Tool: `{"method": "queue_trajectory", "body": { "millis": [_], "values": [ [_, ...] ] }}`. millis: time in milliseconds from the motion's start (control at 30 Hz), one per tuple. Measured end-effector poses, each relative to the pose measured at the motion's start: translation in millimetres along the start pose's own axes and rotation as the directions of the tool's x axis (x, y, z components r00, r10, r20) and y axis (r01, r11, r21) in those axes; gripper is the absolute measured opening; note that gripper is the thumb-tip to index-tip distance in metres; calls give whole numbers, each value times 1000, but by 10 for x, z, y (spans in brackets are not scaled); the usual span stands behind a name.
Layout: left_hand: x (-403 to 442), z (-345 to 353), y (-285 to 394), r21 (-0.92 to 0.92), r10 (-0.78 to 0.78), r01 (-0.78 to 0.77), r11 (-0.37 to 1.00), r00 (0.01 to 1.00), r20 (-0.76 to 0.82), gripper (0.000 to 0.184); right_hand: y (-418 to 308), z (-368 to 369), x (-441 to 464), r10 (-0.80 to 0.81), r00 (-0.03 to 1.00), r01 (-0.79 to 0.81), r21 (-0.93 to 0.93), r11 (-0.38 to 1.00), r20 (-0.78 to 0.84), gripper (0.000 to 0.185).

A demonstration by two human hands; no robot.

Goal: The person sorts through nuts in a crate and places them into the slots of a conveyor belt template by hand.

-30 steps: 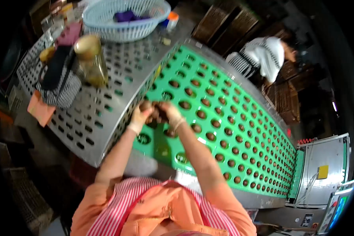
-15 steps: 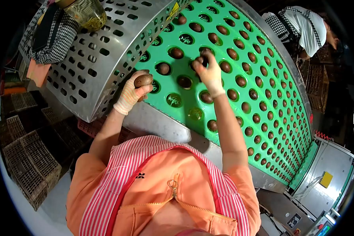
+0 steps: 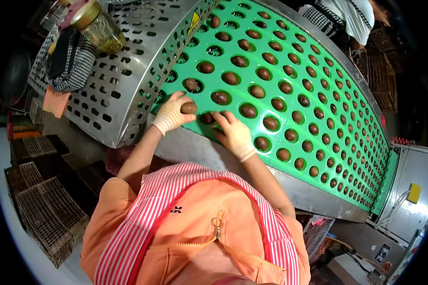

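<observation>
My left hand (image 3: 172, 115), in a striped fingerless glove, is closed around a brown egg (image 3: 189, 108) at the near left edge of the green holed panel (image 3: 245, 92). Right beside it, my right hand (image 3: 233, 134), gloved over the palm with bare fingers, reaches to another brown egg (image 3: 207, 118) lying in a hole. Its fingers are apart, with the tips at that egg's right side; whether they touch it is unclear. Brown eggs sit in most holes, such as an egg (image 3: 221, 97) just above my right hand.
A perforated metal cover (image 3: 128, 90) rises on the left, carrying a glass jar (image 3: 100, 29) and a checked cloth item (image 3: 78, 61). Dark plastic crates (image 3: 47, 213) stand at lower left. A co-worker in a white garment (image 3: 354, 19) is across the panel. A metal cabinet (image 3: 404, 185) stands at right.
My right hand has come down and left from a hole farther up the panel, its fingers now spread. My left hand has moved slightly right and lower. The egg rows have shifted in view.
</observation>
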State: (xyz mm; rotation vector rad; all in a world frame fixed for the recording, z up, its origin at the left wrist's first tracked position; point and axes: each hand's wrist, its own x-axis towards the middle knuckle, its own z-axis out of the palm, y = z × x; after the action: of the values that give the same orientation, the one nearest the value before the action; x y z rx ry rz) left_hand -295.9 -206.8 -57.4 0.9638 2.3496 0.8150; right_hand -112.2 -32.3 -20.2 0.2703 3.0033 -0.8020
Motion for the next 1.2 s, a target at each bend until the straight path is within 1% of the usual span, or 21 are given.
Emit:
{"method": "queue_trajectory", "body": {
  "millis": [67,133,167,200,233,300,333,400,467,500,533,600,633,700,733,767,833,967,1067,1100,1200],
  "values": [
    [-36,-46,97,0,11,-11,1000,1000,-19,59,234,131,-215,-66,997,61,-136,989,-35,57],
    [-46,-79,204,1,8,-8,1000,1000,-9,57,394,228,-383,-84,991,75,-89,993,-105,50],
    [-36,-39,198,-32,26,-27,999,999,-43,60,377,187,-497,-105,975,71,-173,982,-197,46],
    [-24,-29,232,-96,33,-39,995,997,-64,62,263,92,-588,-32,963,-1,-121,993,-268,48],
    [-17,-10,233,-252,59,-80,964,994,-88,62,230,83,-671,24,943,-48,-64,997,-332,49],
    [105,129,125,-504,124,-180,845,982,-143,63,197,75,-896,142,899,-140,35,990,-414,50],
    [84,19,314,-751,15,6,660,1000,21,63,207,89,-1024,194,876,-181,72,981,-442,49],
    [358,168,260,-831,121,-193,521,981,-152,61,203,86,-1283,235,826,-208,111,972,-513,48],
    [557,-19,538,-800,-57,-10,601,997,-55,55,233,118,-1547,337,783,-325,119,938,-522,46],
    [813,-18,536,-729,-66,-28,684,993,-99,57,270,162,-1665,340,745,-361,81,929,-574,44],
    [1163,98,413,-525,-49,-116,843,956,-290,54,313,207,-1750,343,703,-406,45,913,-623,42],
    [1508,-25,537,-308,52,-189,933,914,-402,50,396,277,-1867,341,636,-441,37,897,-692,38],
    [1727,-74,569,-351,-1,-114,929,951,-311,55,387,282,-1898,347,616,-456,39,889,-707,37],
    [2281,53,338,-222,12,-65,973,972,-234,54,419,401,-1972,382,586,-498,54,865,-714,36],
    [2159,-123,615,-3,33,-34,999,977,-211,54,436,464,-1998,410,575,-520,70,852,-708,36],
    [2246,-110,651,119,11,4,993,993,-119,52,458,502,-2006,388,563,-516,56,855,-730,34],
    [2364,-104,658,367,-80,57,928,996,46,47,516,555,-1998,366,539,-519,43,853,-759,33],
    [2390,-263,874,579,-85,25,815,994,76,40,549,579,-1980,336,537,-516,14,856,-774,33],
    [2464,-323,698,807,134,-117,579,990,48,44,534,560,-1988,342,556,-525,-1,851,-757,32],
    [2573,-240,433,846,188,-188,498,976,107,49,537,550,-1978,344,561,-529,-5,849,-753,32],
    [2584,-83,97,884,255,-145,445,967,30,54,536,539,-1973,352,561,-533,-2,846,-749,31]
  ]
}}
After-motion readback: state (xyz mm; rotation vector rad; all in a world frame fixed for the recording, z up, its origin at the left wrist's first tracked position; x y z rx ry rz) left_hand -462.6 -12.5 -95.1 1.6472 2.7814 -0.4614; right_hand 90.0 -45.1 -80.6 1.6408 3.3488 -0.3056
